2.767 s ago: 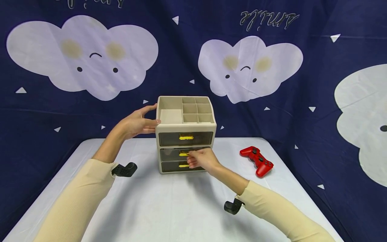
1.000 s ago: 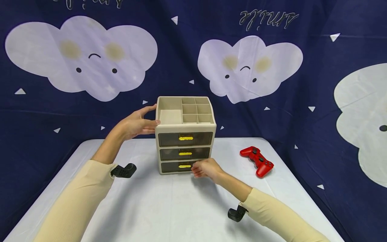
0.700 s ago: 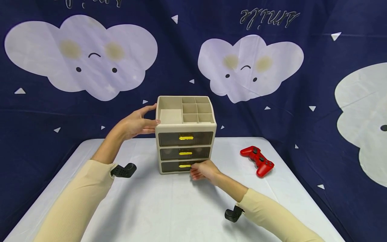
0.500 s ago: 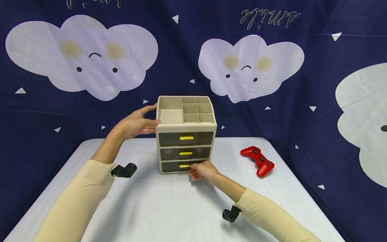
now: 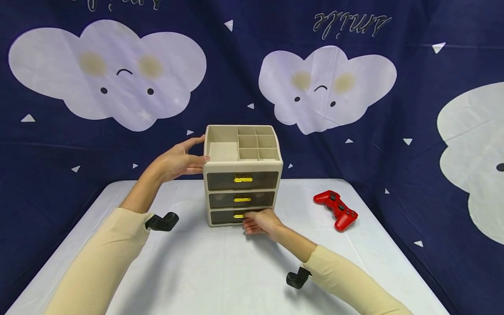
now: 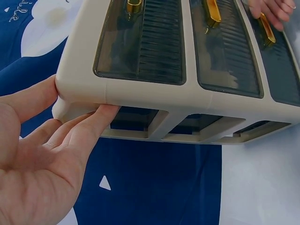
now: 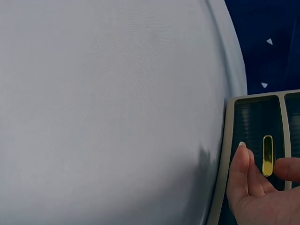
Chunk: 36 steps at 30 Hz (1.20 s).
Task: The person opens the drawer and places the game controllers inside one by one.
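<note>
A beige desktop organizer [image 5: 243, 166] with three dark drawers stands at the back of the white table, all its drawers closed. My left hand [image 5: 177, 162] rests against its upper left side, and the left wrist view shows fairly straight fingers [image 6: 86, 126] touching the side wall. My right hand [image 5: 263, 223] is at the bottom drawer's gold handle [image 7: 267, 157]. In the right wrist view its thumb [image 7: 288, 168] lies close beside the handle, with the other fingers apart on the opposite side; no firm grip on it is visible.
A red game controller [image 5: 336, 210] lies on the white table [image 5: 220, 271] to the right of the organizer. Open compartments [image 5: 257, 142] form the organizer's top. Behind the table hangs a dark blue cloth [image 5: 232, 83] with clouds.
My right hand has come down from the middle drawer's handle to the bottom one, then slid slightly left along it. The left hand has stayed on the organizer's side.
</note>
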{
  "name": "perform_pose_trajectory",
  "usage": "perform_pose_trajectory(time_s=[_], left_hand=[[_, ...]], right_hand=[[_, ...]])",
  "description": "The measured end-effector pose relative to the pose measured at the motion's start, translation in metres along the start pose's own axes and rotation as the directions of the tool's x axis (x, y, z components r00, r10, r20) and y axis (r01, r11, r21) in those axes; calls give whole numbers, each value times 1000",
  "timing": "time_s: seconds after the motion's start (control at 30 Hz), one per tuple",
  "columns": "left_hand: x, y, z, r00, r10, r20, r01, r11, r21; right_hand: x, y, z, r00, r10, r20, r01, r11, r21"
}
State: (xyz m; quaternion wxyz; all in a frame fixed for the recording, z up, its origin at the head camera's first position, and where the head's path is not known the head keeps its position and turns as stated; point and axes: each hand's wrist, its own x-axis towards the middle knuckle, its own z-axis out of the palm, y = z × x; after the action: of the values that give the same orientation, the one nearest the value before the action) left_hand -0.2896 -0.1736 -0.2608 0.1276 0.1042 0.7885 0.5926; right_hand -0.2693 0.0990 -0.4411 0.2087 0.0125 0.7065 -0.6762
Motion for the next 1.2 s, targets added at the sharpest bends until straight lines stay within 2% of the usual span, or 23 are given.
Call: perform_pose_trajectory(time_s=[0.87,1.2], left_hand=[[-1,2,-1,1000,-3,11,3,1000,3],[-2,1,-1,1000,-5,7,5,1000,3]], right_hand=[[2,0,0,1000,-4,-6,4,1000,-4],[-9,0,-1,1000,1,31,0,999,-46]])
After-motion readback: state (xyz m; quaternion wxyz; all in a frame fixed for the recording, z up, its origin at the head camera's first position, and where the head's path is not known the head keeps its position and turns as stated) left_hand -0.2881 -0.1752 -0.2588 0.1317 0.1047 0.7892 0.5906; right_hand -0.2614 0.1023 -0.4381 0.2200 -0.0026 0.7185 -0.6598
